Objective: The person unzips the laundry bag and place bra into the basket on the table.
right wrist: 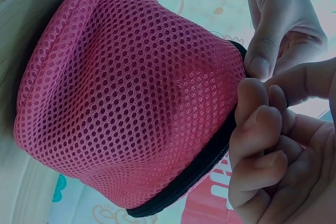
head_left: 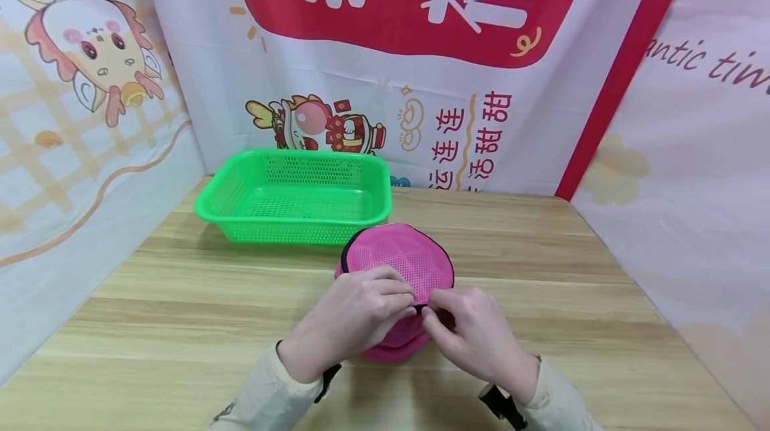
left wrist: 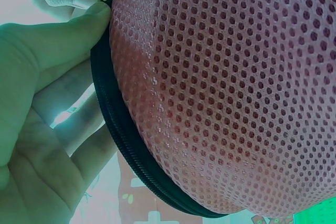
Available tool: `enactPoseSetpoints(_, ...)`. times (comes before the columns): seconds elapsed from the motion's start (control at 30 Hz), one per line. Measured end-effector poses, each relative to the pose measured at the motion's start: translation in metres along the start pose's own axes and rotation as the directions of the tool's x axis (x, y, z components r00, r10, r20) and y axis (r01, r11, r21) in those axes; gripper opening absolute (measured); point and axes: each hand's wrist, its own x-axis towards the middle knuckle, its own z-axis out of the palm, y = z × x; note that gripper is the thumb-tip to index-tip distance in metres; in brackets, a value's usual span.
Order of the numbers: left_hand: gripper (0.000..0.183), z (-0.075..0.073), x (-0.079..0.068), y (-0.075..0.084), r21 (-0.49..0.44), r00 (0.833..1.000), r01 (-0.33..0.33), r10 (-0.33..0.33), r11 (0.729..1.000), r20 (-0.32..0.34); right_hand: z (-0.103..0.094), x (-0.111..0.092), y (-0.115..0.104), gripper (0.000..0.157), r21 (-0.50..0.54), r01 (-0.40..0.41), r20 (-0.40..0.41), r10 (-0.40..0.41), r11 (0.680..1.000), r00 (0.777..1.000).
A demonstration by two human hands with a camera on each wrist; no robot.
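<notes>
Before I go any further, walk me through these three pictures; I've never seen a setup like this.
There is no machine here, just a person's bare left hand and right hand. The wide picture comes from a camera worn on the head, looking forward and down. The two close-ups come from cameras worn on the wrists, one each. On the wooden table are a pink mesh bag and, farther back to the left, a green basket. Both hands pinch the bag at its black zipper; whether the fingers hold a zipper pull is hidden.
</notes>
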Motion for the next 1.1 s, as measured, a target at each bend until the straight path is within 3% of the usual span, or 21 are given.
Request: enactPoseSetpoints(1.1, 0.007, -0.0055, -0.0024, -0.0009, -0.022, 0.998, 0.054, -0.054, 0.998, 0.026, -0.0024, -0.0008, 0.0028, 0.037, 0.003, -0.029, -0.001, 0.029, 1.0, 1.0)
